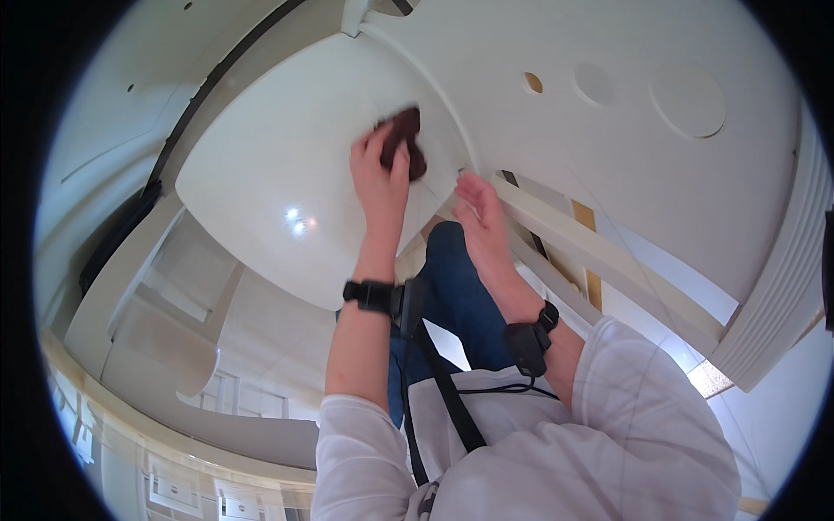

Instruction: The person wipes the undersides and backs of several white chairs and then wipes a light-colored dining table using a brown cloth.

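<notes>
My left hand (378, 172) holds a dark brown cloth (405, 146) bunched under its fingers, slightly blurred. The cloth rests against a glossy white panel (280, 143) with curved edges, near its right side. My right hand (483, 215) holds nothing and has its fingers loosely apart. It is just past the panel's right edge, close to the end of a white rail (586, 247). Part of the panel's surface is hidden behind my left hand and forearm.
On the right stands a large white board (625, 169) with a small hole and two round discs or recesses, and a white fluted post (769, 286). White furniture parts (163, 325) lie to the left. Below, my knee (449, 260) in blue trousers is close to the panel.
</notes>
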A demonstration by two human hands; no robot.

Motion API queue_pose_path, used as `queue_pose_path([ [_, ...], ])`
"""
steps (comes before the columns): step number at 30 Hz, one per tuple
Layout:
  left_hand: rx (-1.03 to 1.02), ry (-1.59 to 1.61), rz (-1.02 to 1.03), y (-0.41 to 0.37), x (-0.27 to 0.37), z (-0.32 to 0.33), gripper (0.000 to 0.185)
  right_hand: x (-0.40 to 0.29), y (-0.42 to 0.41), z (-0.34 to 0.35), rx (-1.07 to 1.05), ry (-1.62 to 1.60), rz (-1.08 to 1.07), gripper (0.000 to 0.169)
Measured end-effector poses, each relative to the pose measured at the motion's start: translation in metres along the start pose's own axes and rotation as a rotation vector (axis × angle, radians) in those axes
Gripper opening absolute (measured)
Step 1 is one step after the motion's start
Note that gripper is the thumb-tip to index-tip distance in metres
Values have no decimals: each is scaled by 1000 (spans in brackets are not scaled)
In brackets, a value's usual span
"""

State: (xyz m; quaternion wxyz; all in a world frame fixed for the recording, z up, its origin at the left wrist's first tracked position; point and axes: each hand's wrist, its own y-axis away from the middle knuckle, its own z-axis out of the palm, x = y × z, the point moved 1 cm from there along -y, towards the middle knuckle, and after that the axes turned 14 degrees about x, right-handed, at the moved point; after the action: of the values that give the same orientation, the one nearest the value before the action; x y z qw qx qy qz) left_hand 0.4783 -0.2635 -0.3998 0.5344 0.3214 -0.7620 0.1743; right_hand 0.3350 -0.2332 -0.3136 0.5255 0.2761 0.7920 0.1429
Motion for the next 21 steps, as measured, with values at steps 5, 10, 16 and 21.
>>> queue_pose_path([
  [5, 46, -69, 85, -55, 37, 57, 40, -25, -29, 18, 26, -207, 210, 40],
  [10, -153, -8, -33, -6, 22, 70, 43, 6, -58, 22, 37, -200, 203, 35],
  [16, -367, 11, -96, 30, 16, 52, 39, 11, -44, 19, 56, -129, 370, 35],
  [21, -592, 0, -223, 48, 24, 40, 35, -23, -8, 2, -43, -98, 532, 36],
])
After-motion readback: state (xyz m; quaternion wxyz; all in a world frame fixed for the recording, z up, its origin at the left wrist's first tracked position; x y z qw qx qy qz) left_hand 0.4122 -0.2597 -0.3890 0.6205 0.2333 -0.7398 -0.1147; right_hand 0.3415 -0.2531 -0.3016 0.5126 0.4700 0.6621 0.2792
